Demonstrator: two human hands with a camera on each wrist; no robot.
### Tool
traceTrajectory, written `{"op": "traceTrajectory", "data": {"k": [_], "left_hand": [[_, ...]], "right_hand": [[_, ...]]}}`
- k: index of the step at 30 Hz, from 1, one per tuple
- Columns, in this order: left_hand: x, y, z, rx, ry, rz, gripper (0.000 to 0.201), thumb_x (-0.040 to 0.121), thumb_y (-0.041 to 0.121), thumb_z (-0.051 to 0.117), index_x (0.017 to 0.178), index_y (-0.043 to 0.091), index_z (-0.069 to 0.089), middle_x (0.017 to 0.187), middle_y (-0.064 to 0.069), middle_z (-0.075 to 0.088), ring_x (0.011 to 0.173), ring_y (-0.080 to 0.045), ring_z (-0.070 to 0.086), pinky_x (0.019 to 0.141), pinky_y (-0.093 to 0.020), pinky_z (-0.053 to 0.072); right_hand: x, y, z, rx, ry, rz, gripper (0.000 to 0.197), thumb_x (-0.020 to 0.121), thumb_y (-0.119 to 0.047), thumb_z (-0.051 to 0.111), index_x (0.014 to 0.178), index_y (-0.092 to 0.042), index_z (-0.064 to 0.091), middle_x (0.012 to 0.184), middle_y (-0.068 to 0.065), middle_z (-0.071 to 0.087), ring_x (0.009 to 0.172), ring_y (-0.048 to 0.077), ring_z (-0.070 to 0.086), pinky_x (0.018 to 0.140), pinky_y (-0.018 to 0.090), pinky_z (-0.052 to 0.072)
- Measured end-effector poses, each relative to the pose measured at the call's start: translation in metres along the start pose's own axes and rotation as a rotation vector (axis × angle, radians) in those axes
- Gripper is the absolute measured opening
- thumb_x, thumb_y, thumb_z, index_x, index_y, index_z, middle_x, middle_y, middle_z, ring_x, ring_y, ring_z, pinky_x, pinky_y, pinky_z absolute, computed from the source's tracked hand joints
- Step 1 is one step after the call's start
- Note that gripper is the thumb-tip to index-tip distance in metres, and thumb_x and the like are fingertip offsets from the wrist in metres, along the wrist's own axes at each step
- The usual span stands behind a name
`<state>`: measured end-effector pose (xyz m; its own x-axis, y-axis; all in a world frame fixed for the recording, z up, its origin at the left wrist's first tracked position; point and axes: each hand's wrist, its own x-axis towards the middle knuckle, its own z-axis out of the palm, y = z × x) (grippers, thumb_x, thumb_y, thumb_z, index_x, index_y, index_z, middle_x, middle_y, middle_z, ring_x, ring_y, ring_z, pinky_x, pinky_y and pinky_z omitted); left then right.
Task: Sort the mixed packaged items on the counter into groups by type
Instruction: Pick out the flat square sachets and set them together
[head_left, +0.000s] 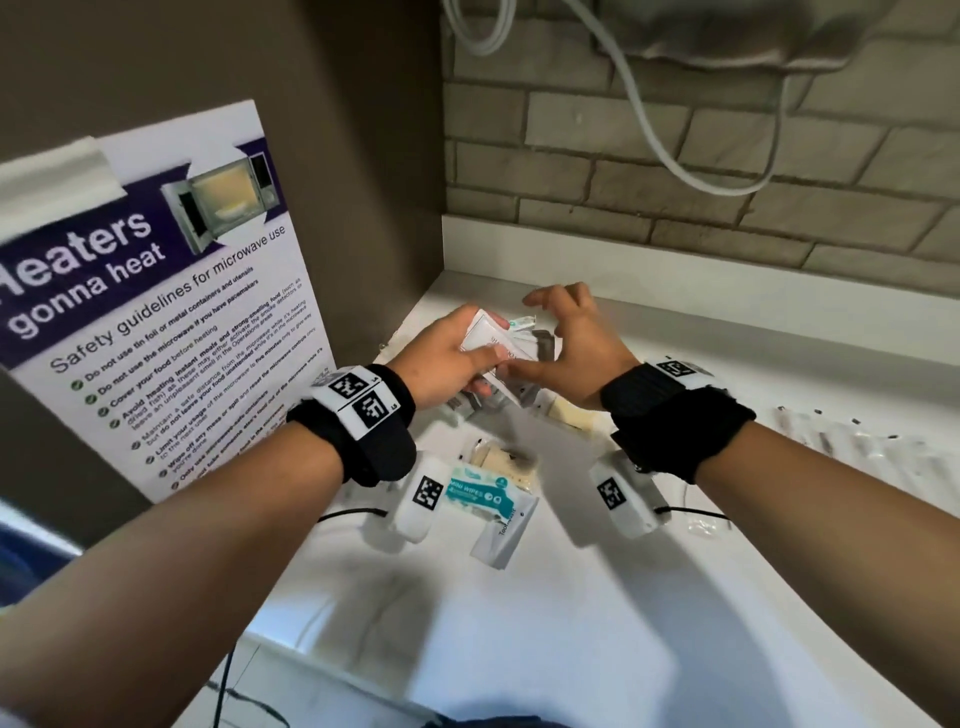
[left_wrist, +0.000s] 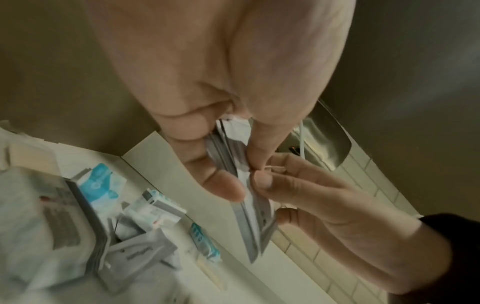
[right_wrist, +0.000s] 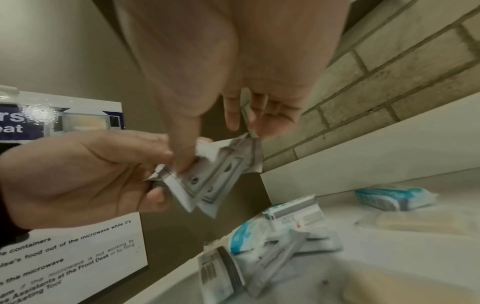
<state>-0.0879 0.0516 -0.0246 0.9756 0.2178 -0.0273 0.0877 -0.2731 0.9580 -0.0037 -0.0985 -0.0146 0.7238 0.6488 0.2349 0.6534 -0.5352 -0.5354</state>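
Observation:
My left hand (head_left: 483, 370) grips a fanned stack of white and grey sachets (head_left: 498, 345) above the back left corner of the white counter (head_left: 571, 623). My right hand (head_left: 540, 338) meets the same stack: its thumb presses the near edge, and its raised fingers catch the far edge. The right wrist view shows the sachets (right_wrist: 215, 176) splayed between both hands. In the left wrist view the stack (left_wrist: 249, 207) is edge-on between the thumbs. Under the hands lies a mixed pile: a teal mini wipes pack (head_left: 478, 491), a grey sachet (head_left: 501, 538) and beige packets (head_left: 506, 462).
A microwave safety poster (head_left: 156, 312) leans against the left wall. A brick wall (head_left: 727, 182) with a hanging white cable (head_left: 654, 140) closes the back. Clear-wrapped items (head_left: 852, 441) lie at the right. A small blue and grey box (right_wrist: 296, 211) and another wipes pack (right_wrist: 389, 197) sit near the wall.

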Motion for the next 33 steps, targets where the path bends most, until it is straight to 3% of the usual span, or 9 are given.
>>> {"op": "traceTrajectory", "data": {"k": [2, 5, 7, 12, 15, 21, 25, 30, 33], "left_hand": [[-0.010, 0.000, 0.006, -0.036, -0.024, -0.011, 0.020, 0.096, 0.006, 0.054, 0.112, 0.017, 0.048, 0.098, -0.015, 0.065, 0.060, -0.017, 0.063, 0.053, -0.025, 0.054], [-0.027, -0.006, 0.021, -0.062, -0.137, -0.048, 0.028, 0.093, 0.017, 0.060, 0.112, 0.034, 0.048, 0.114, -0.022, 0.065, 0.086, -0.031, 0.071, 0.079, -0.047, 0.058], [-0.038, -0.010, 0.031, -0.007, -0.216, -0.083, 0.029, 0.093, 0.019, 0.060, 0.113, 0.036, 0.048, 0.114, -0.016, 0.068, 0.093, -0.031, 0.071, 0.088, -0.053, 0.054], [-0.062, -0.008, 0.062, 0.412, -0.411, 0.053, 0.028, 0.088, 0.021, 0.068, 0.114, 0.021, 0.056, 0.106, 0.000, 0.067, 0.090, -0.022, 0.067, 0.078, -0.038, 0.057], [-0.073, -0.005, 0.078, 0.614, -0.495, 0.086, 0.030, 0.087, 0.022, 0.067, 0.114, 0.018, 0.057, 0.104, 0.005, 0.063, 0.091, -0.013, 0.059, 0.075, -0.023, 0.045], [-0.100, -0.003, 0.111, 0.985, -0.600, 0.067, 0.030, 0.097, 0.025, 0.049, 0.123, 0.012, 0.042, 0.122, -0.010, 0.055, 0.105, -0.029, 0.056, 0.081, -0.032, 0.041], [-0.114, -0.007, 0.130, 1.173, -0.564, 0.052, 0.034, 0.100, 0.027, 0.040, 0.129, 0.013, 0.033, 0.123, -0.013, 0.045, 0.097, -0.035, 0.058, 0.080, -0.042, 0.044], [-0.119, -0.005, 0.149, 1.045, -0.490, -0.056, 0.039, 0.094, 0.024, 0.044, 0.129, 0.011, 0.031, 0.121, -0.013, 0.037, 0.096, -0.039, 0.056, 0.074, -0.038, 0.035], [-0.120, -0.004, 0.154, 1.024, -0.460, -0.080, 0.043, 0.093, 0.025, 0.046, 0.130, 0.009, 0.031, 0.123, -0.013, 0.034, 0.089, -0.035, 0.054, 0.072, -0.036, 0.032]], "right_hand": [[-0.014, 0.002, -0.004, -0.034, -0.132, 0.048, 0.081, 0.068, -0.042, 0.081, 0.135, -0.021, 0.041, 0.121, 0.003, 0.049, 0.107, 0.019, 0.052, 0.091, 0.029, 0.046], [-0.041, 0.007, -0.010, -0.065, -0.354, 0.099, 0.067, 0.074, -0.037, 0.078, 0.130, -0.020, 0.045, 0.099, -0.007, 0.056, 0.085, 0.013, 0.053, 0.064, 0.019, 0.041], [-0.058, 0.013, -0.016, -0.083, -0.375, 0.122, 0.053, 0.074, -0.035, 0.079, 0.118, -0.018, 0.056, 0.098, -0.003, 0.062, 0.077, 0.015, 0.057, 0.061, 0.020, 0.045], [-0.107, 0.021, -0.027, -0.171, -0.539, 0.194, 0.032, 0.069, -0.027, 0.082, 0.092, -0.018, 0.062, 0.076, -0.004, 0.070, 0.056, 0.010, 0.062, 0.051, 0.019, 0.048], [-0.131, 0.021, -0.028, -0.232, -0.589, 0.204, 0.028, 0.068, -0.029, 0.079, 0.090, -0.023, 0.062, 0.067, -0.005, 0.067, 0.056, 0.010, 0.063, 0.057, 0.025, 0.051], [-0.164, 0.024, -0.007, -0.550, -0.531, 0.052, 0.029, 0.078, -0.031, 0.062, 0.106, -0.029, 0.054, 0.084, -0.004, 0.064, 0.075, 0.021, 0.062, 0.058, 0.026, 0.041], [-0.180, 0.041, 0.005, -0.678, -0.472, 0.036, 0.039, 0.074, -0.028, 0.068, 0.107, -0.027, 0.047, 0.079, -0.006, 0.047, 0.076, 0.022, 0.063, 0.058, 0.029, 0.044], [-0.188, 0.044, 0.011, -0.498, -0.459, 0.090, 0.034, 0.088, -0.022, 0.055, 0.120, -0.013, 0.045, 0.114, 0.005, 0.051, 0.091, 0.029, 0.064, 0.061, 0.031, 0.035], [-0.190, 0.042, 0.006, -0.383, -0.488, 0.134, 0.039, 0.087, -0.022, 0.056, 0.122, -0.009, 0.044, 0.117, 0.007, 0.047, 0.085, 0.029, 0.060, 0.063, 0.031, 0.036]]}}
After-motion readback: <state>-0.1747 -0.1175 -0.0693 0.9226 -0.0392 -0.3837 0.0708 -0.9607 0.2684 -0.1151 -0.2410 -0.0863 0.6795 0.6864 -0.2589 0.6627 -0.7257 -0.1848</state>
